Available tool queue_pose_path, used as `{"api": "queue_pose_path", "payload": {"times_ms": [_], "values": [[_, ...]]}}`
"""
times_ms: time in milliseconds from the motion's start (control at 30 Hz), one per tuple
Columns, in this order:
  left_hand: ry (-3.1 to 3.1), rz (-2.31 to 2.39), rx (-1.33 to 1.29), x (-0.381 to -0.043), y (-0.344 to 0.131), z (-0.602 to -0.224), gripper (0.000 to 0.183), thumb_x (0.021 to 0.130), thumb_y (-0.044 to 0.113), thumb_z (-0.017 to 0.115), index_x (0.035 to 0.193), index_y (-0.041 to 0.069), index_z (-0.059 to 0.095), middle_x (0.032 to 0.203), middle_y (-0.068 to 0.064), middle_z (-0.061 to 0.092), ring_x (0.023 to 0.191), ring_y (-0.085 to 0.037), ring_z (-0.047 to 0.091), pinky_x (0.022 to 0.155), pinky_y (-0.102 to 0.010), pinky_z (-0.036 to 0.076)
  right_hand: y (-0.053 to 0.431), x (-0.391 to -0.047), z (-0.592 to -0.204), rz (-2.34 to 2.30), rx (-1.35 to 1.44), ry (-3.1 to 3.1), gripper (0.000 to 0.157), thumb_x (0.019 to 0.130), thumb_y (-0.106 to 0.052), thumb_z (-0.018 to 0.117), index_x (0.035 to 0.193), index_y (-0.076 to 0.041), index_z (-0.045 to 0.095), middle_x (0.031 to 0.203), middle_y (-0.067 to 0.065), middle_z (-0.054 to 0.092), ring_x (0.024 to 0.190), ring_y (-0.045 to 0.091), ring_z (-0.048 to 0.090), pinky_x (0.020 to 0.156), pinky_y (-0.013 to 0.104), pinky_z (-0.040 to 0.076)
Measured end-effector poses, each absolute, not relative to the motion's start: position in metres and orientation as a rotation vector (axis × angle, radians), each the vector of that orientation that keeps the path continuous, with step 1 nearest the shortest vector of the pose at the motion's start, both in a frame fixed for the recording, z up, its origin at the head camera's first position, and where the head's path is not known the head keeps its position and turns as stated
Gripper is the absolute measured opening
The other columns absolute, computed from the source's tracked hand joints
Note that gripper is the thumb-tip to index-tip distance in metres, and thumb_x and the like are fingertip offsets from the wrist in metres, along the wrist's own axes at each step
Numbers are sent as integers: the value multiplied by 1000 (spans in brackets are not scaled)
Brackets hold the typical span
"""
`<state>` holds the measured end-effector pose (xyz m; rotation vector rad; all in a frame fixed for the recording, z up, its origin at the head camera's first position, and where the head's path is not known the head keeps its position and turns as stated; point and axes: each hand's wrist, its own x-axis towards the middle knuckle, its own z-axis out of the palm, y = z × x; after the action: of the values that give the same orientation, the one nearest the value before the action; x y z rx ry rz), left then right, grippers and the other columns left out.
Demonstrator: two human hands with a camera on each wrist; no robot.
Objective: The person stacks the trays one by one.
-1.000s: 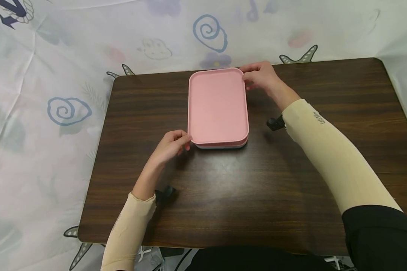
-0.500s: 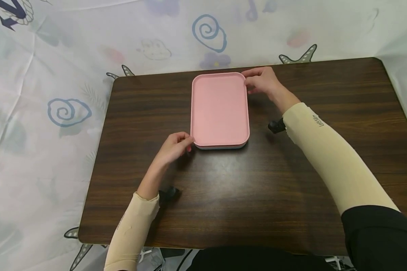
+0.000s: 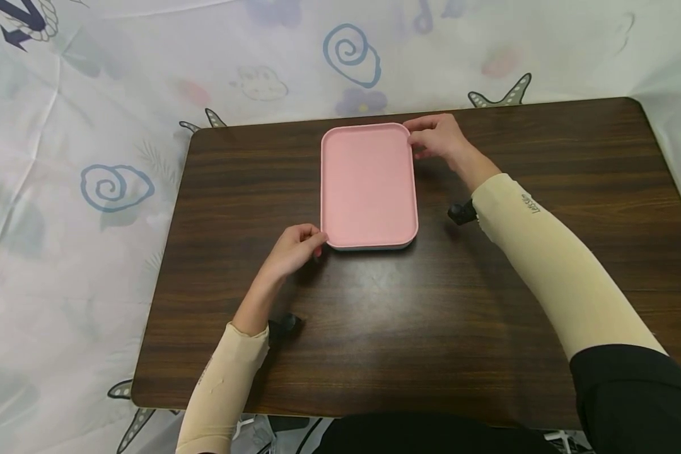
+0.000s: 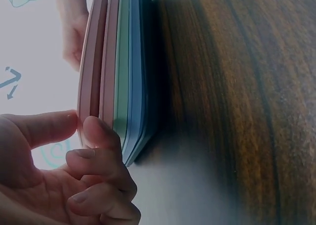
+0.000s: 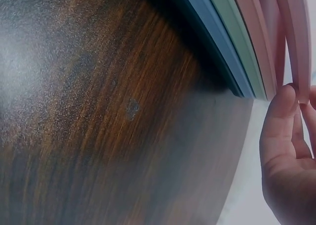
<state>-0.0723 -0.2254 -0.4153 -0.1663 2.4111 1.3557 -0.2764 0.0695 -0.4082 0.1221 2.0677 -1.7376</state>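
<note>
A pink rectangular tray [image 3: 369, 186] with rounded corners lies uppermost over a stack of trays. At its near left corner my left hand [image 3: 295, 249] pinches the rim between thumb and fingers. My right hand [image 3: 438, 137] pinches the far right corner. Under it, the left wrist view shows another pink tray [image 4: 109, 62], a green tray [image 4: 121, 67], a blue tray [image 4: 134, 67] and a darker blue tray [image 4: 147, 62] at the bottom. A narrow dark gap runs between the two pink trays, also visible in the right wrist view.
The stack stands near the back edge of a dark wood-grain table [image 3: 431, 328]. A white patterned cloth [image 3: 204, 57] hangs behind and to the left. Cables and a clear bag [image 3: 255, 435] show below the front edge.
Both hands have brought the top pink tray down and slightly toward me over the stack. The second pink rim that showed at the front is now covered in the head view.
</note>
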Motion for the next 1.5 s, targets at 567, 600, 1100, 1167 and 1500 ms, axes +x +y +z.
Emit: {"api": "queue_pose_path", "payload": {"times_ms": [567,600,1100,1167,1500], "values": [[2468,1296,-190,-73,-225,-419,31,96,26,59,94,-4,66,70,-3,59,72,-25,56,63,-32,37,67,-277,-413,-1720,134,2082,37,89,-6,66,125,-6,66,115,7,64,81,14,62,66,28,55],[2470,1291,-193,-72,-225,-418,31,96,27,59,94,-3,66,70,-3,59,73,-26,57,64,-32,37,67,-277,-413,-1719,135,2083,37,89,-6,66,125,-6,66,115,7,64,81,14,62,67,28,55],[2524,1266,-227,-73,-225,-416,32,95,28,60,89,-3,68,69,-3,58,67,-21,52,63,-33,37,66,-277,-412,-1725,136,2072,37,89,-7,65,126,-5,66,116,8,64,85,14,63,71,29,55],[2528,1268,-232,-73,-226,-417,33,95,28,60,89,-3,68,69,-2,58,67,-21,51,63,-33,36,66,-277,-412,-1724,137,2071,37,89,-7,65,126,-5,66,115,8,64,86,14,63,70,29,55],[2556,1229,-200,-75,-226,-416,32,95,29,59,89,-1,68,71,-4,58,66,-21,51,62,-33,37,66,-278,-413,-1704,133,2091,38,90,-9,64,127,-7,65,114,7,65,87,13,64,72,30,55]]}}
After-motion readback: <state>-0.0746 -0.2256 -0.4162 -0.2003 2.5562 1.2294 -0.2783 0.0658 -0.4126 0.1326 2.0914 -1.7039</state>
